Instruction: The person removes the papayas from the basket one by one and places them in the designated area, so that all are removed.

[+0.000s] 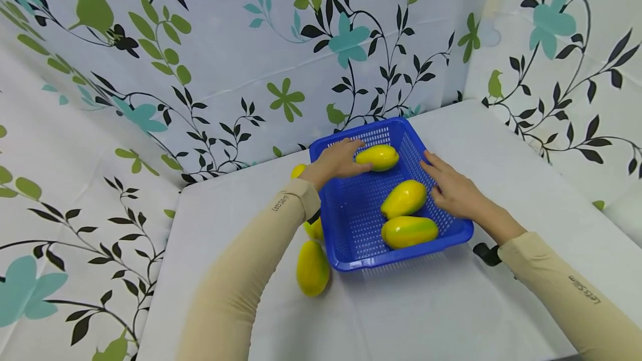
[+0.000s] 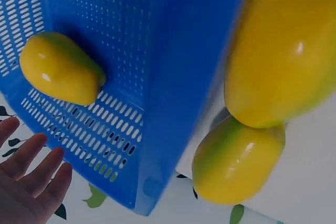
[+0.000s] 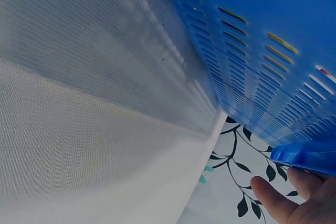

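Observation:
A blue plastic basket (image 1: 358, 205) with slotted walls stands tilted askew on the white table, with three glossy yellow-green mangoes inside. My left hand (image 1: 341, 160) reaches over the basket's left rim, its fingers extended beside the far mango (image 1: 379, 157); the left wrist view shows nothing in its grasp. Two more mangoes, the middle one (image 1: 405, 198) and the near one (image 1: 410, 232), lie together at the right. At the right rim, my right hand (image 1: 453, 191) rests with fingers extended; its fingertips (image 3: 265, 190) show close under the rim in the right wrist view.
Outside the basket's left wall lie more mangoes, the nearest (image 1: 313, 268) in full sight and others (image 1: 314, 228) partly behind the left arm. White cloth covers the table (image 1: 401, 316). A leaf-patterned curtain (image 1: 225, 66) hangs along the back and sides.

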The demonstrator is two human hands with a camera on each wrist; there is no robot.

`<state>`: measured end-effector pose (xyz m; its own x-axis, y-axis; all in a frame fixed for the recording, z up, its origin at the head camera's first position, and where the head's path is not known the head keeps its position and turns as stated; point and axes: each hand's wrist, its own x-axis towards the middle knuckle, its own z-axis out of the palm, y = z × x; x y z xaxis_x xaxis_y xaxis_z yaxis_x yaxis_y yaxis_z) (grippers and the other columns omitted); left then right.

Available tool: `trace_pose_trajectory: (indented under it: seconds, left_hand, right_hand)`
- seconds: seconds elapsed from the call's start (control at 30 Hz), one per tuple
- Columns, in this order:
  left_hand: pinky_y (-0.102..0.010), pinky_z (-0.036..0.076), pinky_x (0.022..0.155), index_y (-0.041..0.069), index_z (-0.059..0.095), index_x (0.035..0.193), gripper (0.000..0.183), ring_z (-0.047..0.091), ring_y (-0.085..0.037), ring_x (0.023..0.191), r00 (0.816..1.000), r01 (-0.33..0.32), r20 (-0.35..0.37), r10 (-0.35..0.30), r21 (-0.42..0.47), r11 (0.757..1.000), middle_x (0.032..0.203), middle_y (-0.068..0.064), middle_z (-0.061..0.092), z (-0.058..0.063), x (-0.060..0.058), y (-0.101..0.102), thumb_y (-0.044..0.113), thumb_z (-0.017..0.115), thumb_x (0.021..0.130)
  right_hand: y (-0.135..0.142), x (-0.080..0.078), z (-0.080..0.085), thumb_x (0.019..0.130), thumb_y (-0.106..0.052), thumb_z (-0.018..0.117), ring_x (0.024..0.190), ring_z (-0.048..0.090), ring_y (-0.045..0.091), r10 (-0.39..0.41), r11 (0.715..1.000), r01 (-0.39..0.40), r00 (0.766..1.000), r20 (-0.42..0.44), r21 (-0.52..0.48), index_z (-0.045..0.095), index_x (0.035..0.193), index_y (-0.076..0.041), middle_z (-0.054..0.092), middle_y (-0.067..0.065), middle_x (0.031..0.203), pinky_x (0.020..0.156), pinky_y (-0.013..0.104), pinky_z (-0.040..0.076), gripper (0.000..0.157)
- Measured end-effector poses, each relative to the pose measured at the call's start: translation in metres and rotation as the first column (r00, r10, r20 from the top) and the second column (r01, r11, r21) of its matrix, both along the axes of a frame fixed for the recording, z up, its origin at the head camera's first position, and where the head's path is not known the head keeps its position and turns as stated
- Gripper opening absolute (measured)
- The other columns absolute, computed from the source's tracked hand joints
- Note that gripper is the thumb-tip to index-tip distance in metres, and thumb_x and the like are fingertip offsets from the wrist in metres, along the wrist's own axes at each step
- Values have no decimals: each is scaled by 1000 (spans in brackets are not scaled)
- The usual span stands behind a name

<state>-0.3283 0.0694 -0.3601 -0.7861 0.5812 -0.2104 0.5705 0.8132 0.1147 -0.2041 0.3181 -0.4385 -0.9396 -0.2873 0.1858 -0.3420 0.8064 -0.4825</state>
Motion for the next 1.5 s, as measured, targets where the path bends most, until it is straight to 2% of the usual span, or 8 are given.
trace_pose_trajectory:
  seconds: [0.23,0.43,0.63,0.87,1.0,1.27,1.5]
  left_hand:
    - [-50,24,117,11,35,153,71,24,-30,147,1000,13,25,-13,22,1000,156,-9,36,-9,-9,33,47,56,96]
    - [-49,34,111,13,37,152,70,39,-31,136,999,-33,30,33,-4,999,152,-13,39,-22,-9,58,38,63,92]
    - [-48,37,109,14,36,152,72,41,-33,133,995,-93,19,95,-73,993,150,-14,39,-39,-12,70,29,69,90]
    - [-50,40,106,13,36,150,70,47,-34,126,991,-129,-23,128,-65,989,139,-15,47,-57,-16,79,22,70,90]
    - [-49,41,106,12,37,149,69,48,-35,125,993,-114,-48,111,-61,992,136,-16,49,-58,-18,90,21,70,89]
    - [-47,42,106,11,37,149,65,50,-33,124,996,-81,-35,80,-29,996,138,-16,49,-50,-16,83,18,68,92]
    - [-47,42,106,11,34,151,65,51,-32,124,998,-37,-59,36,-20,999,140,-15,49,-55,-19,81,21,66,95]
  right_hand:
    - [5,0,3,87,5,49,145,19,45,-15,1000,15,1000,-20,13,34,145,14,18,29,158,111,60,27,61]
    - [1,0,-1,87,5,51,144,21,45,-20,999,21,999,-38,33,37,144,13,20,29,158,111,58,29,59]
    - [-7,-1,-10,87,6,53,143,25,44,-16,999,18,997,-74,38,40,143,12,23,27,157,109,55,33,58]
    - [-5,2,-13,88,5,52,144,25,43,-14,998,18,996,-87,54,41,143,11,23,27,157,110,55,32,57]
    - [3,3,-10,88,5,52,144,25,43,-14,998,20,994,-105,59,41,143,12,23,28,157,110,56,32,56]
    - [1,3,-7,89,4,52,145,23,42,-19,997,25,996,-87,67,39,144,11,21,26,158,111,55,32,57]
    - [1,1,-8,89,3,52,146,21,41,-20,997,24,998,-53,67,38,146,10,18,25,160,112,55,31,59]
